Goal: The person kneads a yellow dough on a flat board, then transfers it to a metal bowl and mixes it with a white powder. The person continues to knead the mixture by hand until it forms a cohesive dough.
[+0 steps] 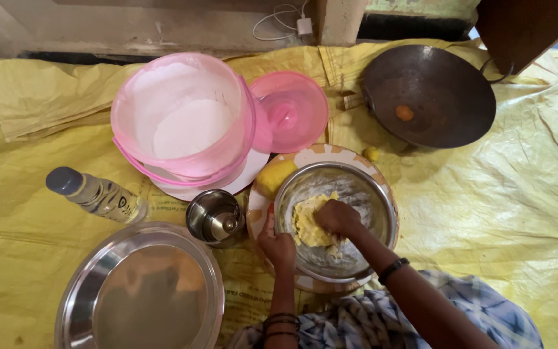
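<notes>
A steel bowl [369, 187] stands on a patterned plate [318, 155] and holds a lump of pale yellow dough [308, 223]. My right hand [338, 218] is a fist pressed into the dough inside the bowl. My left hand [278, 247] grips the bowl's near-left rim. A ball of yellow dough [274, 176] lies on the plate beside the bowl.
A pink bucket of white flour [185, 123] and its pink lid [290, 111] stand behind. A dark iron wok [429, 95] sits back right. At left are a plastic bottle [96, 194], a small steel cup [215, 218] and a large steel plate [142, 294], all on a yellow sheet [505, 207].
</notes>
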